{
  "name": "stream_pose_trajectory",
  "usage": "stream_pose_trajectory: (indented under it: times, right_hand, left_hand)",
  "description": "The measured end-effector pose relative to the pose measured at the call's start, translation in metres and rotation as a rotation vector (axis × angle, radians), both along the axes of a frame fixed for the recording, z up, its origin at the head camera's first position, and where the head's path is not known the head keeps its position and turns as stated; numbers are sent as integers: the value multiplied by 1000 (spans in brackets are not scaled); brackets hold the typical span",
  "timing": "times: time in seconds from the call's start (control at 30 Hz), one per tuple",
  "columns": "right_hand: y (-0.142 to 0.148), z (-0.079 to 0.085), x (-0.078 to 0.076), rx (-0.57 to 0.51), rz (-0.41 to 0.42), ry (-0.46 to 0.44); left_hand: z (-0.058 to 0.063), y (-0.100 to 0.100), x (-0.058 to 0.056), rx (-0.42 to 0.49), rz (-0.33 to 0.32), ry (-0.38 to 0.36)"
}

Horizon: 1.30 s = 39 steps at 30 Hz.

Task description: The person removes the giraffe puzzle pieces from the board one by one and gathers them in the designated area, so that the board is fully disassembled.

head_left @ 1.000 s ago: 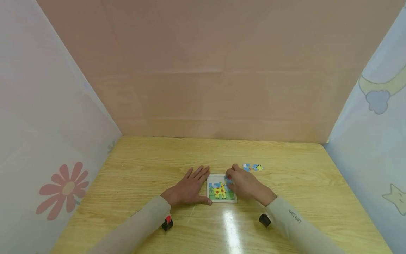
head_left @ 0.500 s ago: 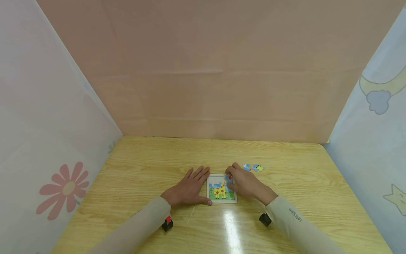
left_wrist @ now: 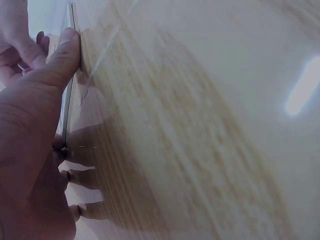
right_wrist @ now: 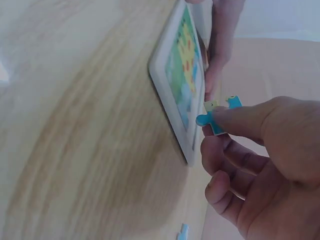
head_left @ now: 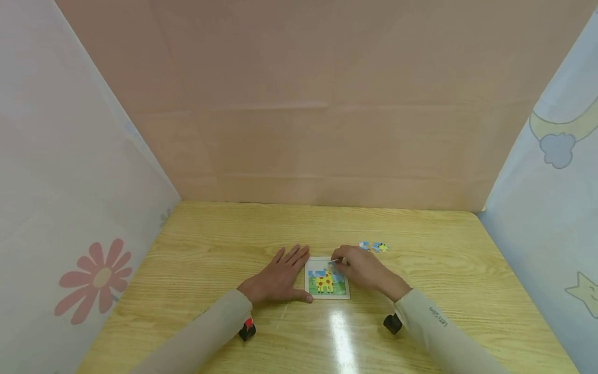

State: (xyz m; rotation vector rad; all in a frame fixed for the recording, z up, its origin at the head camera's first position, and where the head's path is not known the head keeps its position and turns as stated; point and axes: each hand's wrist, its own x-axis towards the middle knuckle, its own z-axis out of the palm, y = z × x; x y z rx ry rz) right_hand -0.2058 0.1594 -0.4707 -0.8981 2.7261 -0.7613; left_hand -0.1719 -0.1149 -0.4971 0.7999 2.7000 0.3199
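A square jigsaw tray (head_left: 329,297) with a pale rim lies on the table, its picture showing a yellow giraffe with red spots (head_left: 324,283) on green and blue. My left hand (head_left: 277,278) rests along the tray's left side, fingers spread and straight, the thumb at the near left corner. Over the tray's upper right part, my right hand (head_left: 366,267) pinches a puzzle piece (right_wrist: 216,124) between thumb and fingers. That piece is blue with a cream patch and appears tilted, nearly edge-on in the head view. The tray's upper area shows bare pale backing.
Loose blue and yellow puzzle pieces (head_left: 380,247) lie on the wooden table (head_left: 224,228) just beyond my right hand. A tan wall (head_left: 299,130) closes the back, with patterned sheets (head_left: 28,182) at both sides.
The piece in my right hand has turned from showing its blue face with a red spot to being tilted edge-on. The right knuckles have dropped slightly. My left hand stays put.
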Motion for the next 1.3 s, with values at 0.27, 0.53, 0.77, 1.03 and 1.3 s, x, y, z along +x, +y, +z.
stream_pose_trajectory:
  times: [0.27, 0.53, 0.77, 1.03, 1.3]
  right_hand:
    - [12, 4, -4, -18, -63, 7]
    - [33, 5, -7, -37, -133, -64]
    - [62, 4, -18, -90, -181, -109]
    - [98, 3, -27, -87, -258, -130]
    - [124, 4, -31, -70, -333, -116]
  left_hand:
    - [-2, -2, -1, 6, 1, 3]
    - [-3, -3, 0, 14, -6, 1]
    - [-3, -3, -1, 3, -6, 6]
    - [-2, 0, 2, 28, -8, -6]
    - [-4, -2, -1, -2, -14, 10]
